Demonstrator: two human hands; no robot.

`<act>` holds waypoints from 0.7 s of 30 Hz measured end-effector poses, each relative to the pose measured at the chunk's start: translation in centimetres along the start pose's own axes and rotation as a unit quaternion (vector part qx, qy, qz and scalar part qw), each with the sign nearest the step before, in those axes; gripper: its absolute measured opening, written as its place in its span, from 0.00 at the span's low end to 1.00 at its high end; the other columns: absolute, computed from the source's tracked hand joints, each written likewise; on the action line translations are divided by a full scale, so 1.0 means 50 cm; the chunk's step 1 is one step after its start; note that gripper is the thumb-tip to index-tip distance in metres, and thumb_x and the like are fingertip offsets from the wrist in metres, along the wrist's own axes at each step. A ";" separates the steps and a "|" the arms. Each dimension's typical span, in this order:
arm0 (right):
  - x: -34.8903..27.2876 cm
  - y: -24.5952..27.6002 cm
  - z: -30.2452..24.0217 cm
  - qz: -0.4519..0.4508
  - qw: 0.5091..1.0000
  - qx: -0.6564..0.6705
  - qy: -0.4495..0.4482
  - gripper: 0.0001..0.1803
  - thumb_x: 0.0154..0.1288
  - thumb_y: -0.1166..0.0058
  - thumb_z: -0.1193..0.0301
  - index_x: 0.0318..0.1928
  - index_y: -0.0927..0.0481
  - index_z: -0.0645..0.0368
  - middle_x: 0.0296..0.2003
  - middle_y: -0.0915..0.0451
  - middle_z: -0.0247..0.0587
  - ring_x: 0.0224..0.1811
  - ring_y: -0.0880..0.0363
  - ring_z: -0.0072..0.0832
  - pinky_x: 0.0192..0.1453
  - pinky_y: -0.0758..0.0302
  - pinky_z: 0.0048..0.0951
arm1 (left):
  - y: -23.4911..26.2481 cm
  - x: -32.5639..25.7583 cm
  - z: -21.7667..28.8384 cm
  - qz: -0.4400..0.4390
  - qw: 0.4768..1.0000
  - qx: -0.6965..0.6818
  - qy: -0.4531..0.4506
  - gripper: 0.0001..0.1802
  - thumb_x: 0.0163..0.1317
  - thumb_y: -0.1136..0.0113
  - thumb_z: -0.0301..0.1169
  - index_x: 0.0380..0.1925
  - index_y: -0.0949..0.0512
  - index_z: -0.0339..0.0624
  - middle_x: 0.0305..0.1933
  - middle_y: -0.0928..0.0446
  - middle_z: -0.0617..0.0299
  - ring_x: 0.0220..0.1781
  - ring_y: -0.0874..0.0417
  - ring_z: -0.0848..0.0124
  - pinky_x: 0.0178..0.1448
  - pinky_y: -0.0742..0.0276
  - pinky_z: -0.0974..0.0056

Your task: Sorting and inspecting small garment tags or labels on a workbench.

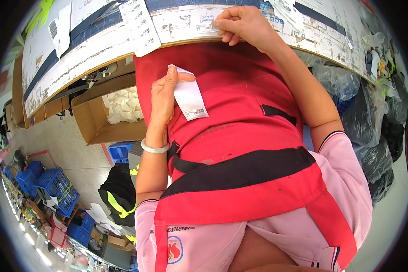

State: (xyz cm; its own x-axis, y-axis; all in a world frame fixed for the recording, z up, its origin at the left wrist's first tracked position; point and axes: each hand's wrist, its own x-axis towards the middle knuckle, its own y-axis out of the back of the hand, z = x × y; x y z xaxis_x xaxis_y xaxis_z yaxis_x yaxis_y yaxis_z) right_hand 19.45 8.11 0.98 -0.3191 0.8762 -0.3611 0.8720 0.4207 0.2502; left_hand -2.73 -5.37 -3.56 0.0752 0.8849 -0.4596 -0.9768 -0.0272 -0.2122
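My left hand point(163, 93) is closed on a strip of white barcode labels point(190, 97), gripped between thumb and fingers. The strip hangs over my red apron point(231, 90), with a printed barcode at its lower end. My right hand point(245, 28) is at the front edge of the worktable point(179, 27). Its thumb and forefinger are pinched at the edge of a small white barcode label point(206, 27) lying at the tabletop. Left of that, a longer sheet of barcode labels point(139, 27) overhangs the table edge.
More white label slips point(62, 31) lie on the table's left end, and papers point(288, 13) lie right of my right hand. Below the table stands a cardboard box point(88, 120) with white scraps. Plastic-wrapped bags point(367, 118) are piled at right; blue crates point(59, 190) stand at left.
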 end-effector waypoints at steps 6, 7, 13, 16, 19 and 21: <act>0.002 0.002 -0.007 -0.021 0.998 0.065 -0.013 0.08 0.62 0.43 0.72 0.32 0.21 0.67 0.22 0.21 0.38 0.20 0.23 0.22 0.21 0.25 0.20 | 0.001 -0.001 -0.002 0.001 1.000 -0.016 0.005 0.30 0.71 0.57 0.50 0.30 0.17 0.33 0.27 0.21 0.61 0.26 0.23 0.77 0.34 0.28 0.74; 0.002 0.002 -0.007 -0.020 0.998 0.065 -0.013 0.08 0.62 0.43 0.72 0.32 0.21 0.67 0.22 0.21 0.38 0.20 0.23 0.22 0.21 0.25 0.20 | 0.001 0.000 -0.002 0.002 1.000 -0.017 0.006 0.30 0.71 0.57 0.50 0.30 0.17 0.33 0.27 0.21 0.61 0.26 0.23 0.77 0.34 0.28 0.74; 0.005 -0.001 -0.005 -0.019 0.998 0.063 -0.019 0.08 0.62 0.43 0.72 0.32 0.21 0.66 0.22 0.21 0.38 0.19 0.23 0.21 0.21 0.25 0.20 | -0.001 0.001 -0.002 0.009 1.000 -0.006 -0.006 0.31 0.71 0.57 0.50 0.32 0.18 0.30 0.24 0.22 0.59 0.21 0.24 0.77 0.27 0.30 0.75; 0.003 -0.003 -0.010 -0.014 0.998 0.058 -0.021 0.08 0.62 0.44 0.72 0.31 0.21 0.67 0.21 0.21 0.38 0.19 0.23 0.21 0.21 0.25 0.21 | -0.001 0.001 -0.002 0.012 1.000 -0.006 -0.003 0.31 0.71 0.57 0.50 0.32 0.18 0.30 0.24 0.22 0.60 0.21 0.24 0.77 0.27 0.30 0.75; 0.000 -0.008 -0.019 -0.010 1.000 0.024 -0.012 0.08 0.62 0.44 0.72 0.31 0.21 0.67 0.21 0.21 0.38 0.19 0.23 0.21 0.21 0.25 0.21 | 0.003 0.000 -0.001 0.003 1.000 -0.012 0.012 0.30 0.71 0.57 0.50 0.31 0.17 0.33 0.27 0.20 0.61 0.26 0.23 0.77 0.34 0.28 0.74; -0.002 -0.011 -0.023 -0.004 1.000 0.000 0.005 0.08 0.62 0.45 0.73 0.31 0.21 0.67 0.20 0.22 0.38 0.19 0.23 0.22 0.22 0.24 0.20 | 0.003 0.000 0.000 0.005 1.000 -0.010 0.012 0.30 0.71 0.57 0.50 0.31 0.17 0.33 0.27 0.20 0.61 0.26 0.23 0.77 0.34 0.29 0.74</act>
State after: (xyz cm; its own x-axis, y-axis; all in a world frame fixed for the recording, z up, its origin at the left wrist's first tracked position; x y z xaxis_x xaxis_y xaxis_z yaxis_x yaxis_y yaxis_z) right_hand 18.59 8.06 1.93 -0.3294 0.8755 -0.3537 0.8698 0.4271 0.2472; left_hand -2.88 -5.40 -3.60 0.0709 0.8735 -0.4816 -0.9734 -0.0449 -0.2248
